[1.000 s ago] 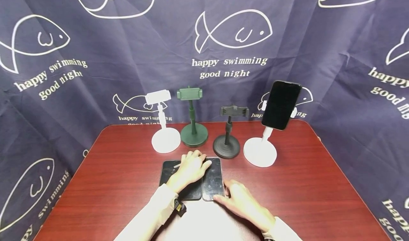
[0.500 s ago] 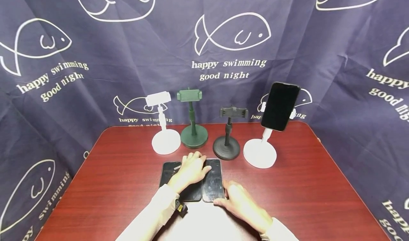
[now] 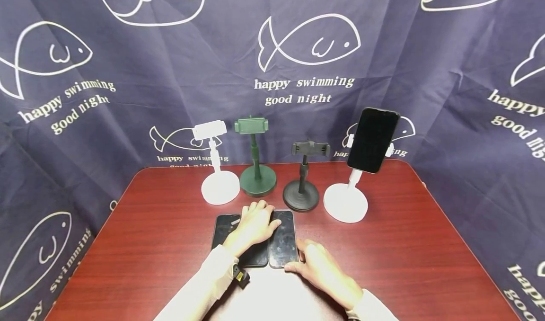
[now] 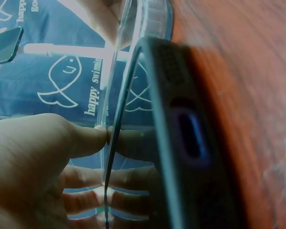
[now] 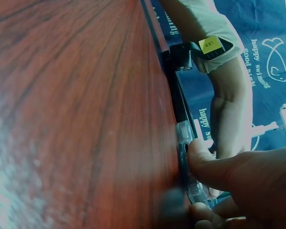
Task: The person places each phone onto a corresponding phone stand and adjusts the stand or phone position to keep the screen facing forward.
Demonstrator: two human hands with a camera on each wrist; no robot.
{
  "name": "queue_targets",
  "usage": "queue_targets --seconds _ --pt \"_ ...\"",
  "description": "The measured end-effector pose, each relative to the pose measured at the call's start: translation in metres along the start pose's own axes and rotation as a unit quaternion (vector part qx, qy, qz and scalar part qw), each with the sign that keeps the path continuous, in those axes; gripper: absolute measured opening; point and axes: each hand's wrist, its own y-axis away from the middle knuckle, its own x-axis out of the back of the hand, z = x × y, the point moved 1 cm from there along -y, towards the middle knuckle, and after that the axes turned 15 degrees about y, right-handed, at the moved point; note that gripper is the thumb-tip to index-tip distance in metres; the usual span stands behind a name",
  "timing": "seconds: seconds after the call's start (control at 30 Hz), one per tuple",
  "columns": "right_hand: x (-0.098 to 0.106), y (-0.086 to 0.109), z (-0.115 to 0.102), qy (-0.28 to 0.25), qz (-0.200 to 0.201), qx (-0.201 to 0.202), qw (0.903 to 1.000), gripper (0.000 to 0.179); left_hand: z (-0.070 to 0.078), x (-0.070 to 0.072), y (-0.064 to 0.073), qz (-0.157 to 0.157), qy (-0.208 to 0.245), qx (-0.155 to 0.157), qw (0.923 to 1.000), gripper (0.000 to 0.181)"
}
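Note:
Two dark smartphones lie flat side by side on the table, screens up. Across the left smartphone [image 3: 221, 231] reaches my left hand [image 3: 254, 222], its fingertips by the far edges and its thumb over the right smartphone [image 3: 283, 240]. My right hand [image 3: 321, 266] holds that right phone by its near right corner, thumb at the near edge and fingers along the side. In the right wrist view the thumb rests at the clear case [image 5: 183, 131]. The left wrist view shows the left phone's charging port [image 4: 193, 138] close up.
Behind the phones stand a white phone stand [image 3: 220, 187], a green stand [image 3: 258, 180] and a black stand [image 3: 301, 195]. Another white stand [image 3: 346, 202] at the right bears an upright smartphone [image 3: 373, 140]. A fish-print cloth [image 3: 311, 117] hangs behind the red-brown table [image 3: 417, 245].

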Motion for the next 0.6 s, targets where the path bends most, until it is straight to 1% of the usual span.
queue_targets --seconds 0.23,0.6 --pt "-0.0007 -0.0006 0.0004 0.002 -0.008 -0.005 1.0000 0.037 -0.0041 -0.0009 -0.0010 0.003 0.003 0.000 1.0000 0.039" --pt "-0.0004 -0.0008 0.0013 -0.004 -0.009 -0.010 0.9999 0.035 -0.0036 -0.0011 -0.0010 0.011 0.007 -0.005 0.9999 0.040"
